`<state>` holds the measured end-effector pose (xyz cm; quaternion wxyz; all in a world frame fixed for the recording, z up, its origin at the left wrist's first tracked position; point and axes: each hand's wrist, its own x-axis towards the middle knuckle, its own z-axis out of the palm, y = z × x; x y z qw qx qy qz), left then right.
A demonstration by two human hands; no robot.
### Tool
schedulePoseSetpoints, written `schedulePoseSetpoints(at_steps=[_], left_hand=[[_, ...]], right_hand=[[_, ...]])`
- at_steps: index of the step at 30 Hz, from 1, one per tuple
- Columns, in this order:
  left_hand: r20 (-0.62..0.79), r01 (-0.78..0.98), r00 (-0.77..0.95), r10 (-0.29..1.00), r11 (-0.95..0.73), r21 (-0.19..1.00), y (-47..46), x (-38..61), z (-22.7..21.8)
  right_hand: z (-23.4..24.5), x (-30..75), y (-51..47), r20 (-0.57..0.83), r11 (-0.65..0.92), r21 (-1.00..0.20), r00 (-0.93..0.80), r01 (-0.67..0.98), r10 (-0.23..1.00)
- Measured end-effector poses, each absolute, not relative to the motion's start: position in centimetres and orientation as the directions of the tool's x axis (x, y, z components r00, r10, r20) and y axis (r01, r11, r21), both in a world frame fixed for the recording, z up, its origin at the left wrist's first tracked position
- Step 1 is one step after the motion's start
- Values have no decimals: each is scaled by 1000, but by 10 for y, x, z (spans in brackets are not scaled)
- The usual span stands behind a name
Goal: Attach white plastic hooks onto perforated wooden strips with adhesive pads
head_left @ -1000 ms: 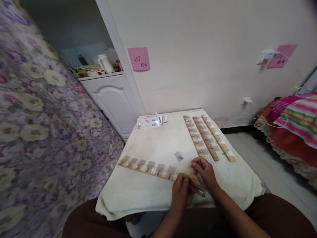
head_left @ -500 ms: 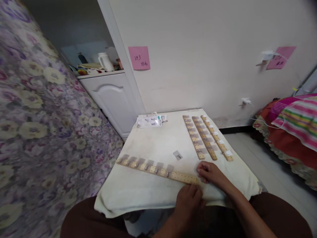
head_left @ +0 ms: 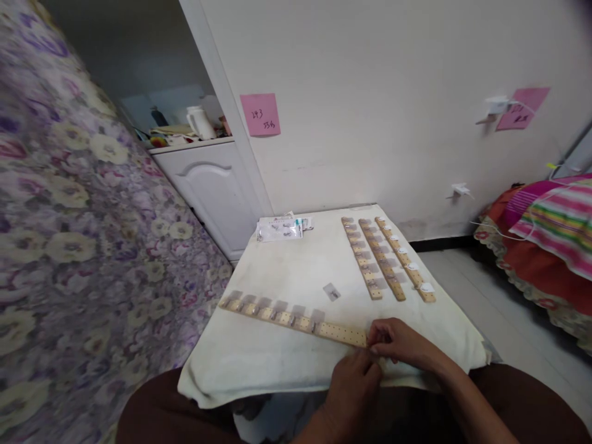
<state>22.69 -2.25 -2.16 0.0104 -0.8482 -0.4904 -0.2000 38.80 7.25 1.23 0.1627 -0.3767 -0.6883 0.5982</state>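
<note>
Light: soft, even daylight, bright on the pale plastered wall (head_left: 393,123) and cream cloth-covered table (head_left: 287,277); dim recess above the white arched-panel cabinet (head_left: 213,185)
Shadows: faint
Blur: purple floral bedspread (head_left: 69,216) smeared at left; left hand (head_left: 356,382) and right hand (head_left: 400,342) soft at the long tan perforated strip (head_left: 296,320)
Distortion: white door frame (head_left: 222,105) leans, edges bowed

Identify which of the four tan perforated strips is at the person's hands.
The lone tan perforated strip lying crosswise nearest the person: left hand and right hand meet at its right end. The other three lie side by side farther back.
</note>
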Motion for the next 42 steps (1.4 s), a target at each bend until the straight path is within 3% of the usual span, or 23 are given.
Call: schedulePoseSetpoints(at_steps=[8, 13, 20, 24, 29, 35, 42], left_hand=[[421, 828, 484, 767, -557, 63, -25, 223, -23], [258, 887, 391, 883, -437, 151, -32, 216, 0], [125, 877, 252, 960, -281, 389, -34, 207, 21], [224, 836, 219, 950, -301, 460, -37, 197, 10], [343, 787, 93, 935, -280, 549, -45, 174, -9], [349, 803, 8, 937, -214, 556, -51, 159, -17], [373, 827, 62, 926, -257, 500, -47, 155, -32]], right_hand=[[26, 372, 57, -58, 262, -895, -676, 362, 735], [30, 374, 57, 4, 325, -862, -636, 389, 772], [20, 360, 61, -28, 196, -929, -587, 315, 809], [15, 347, 63, -48, 93, -969, -538, 231, 842], [8, 329, 81, -2, 117, -970, -487, 215, 873], [-10, 312, 99, -17, 100, -975, -514, 197, 857], [-20, 310, 102, -63, 52, -973, -478, 224, 876]])
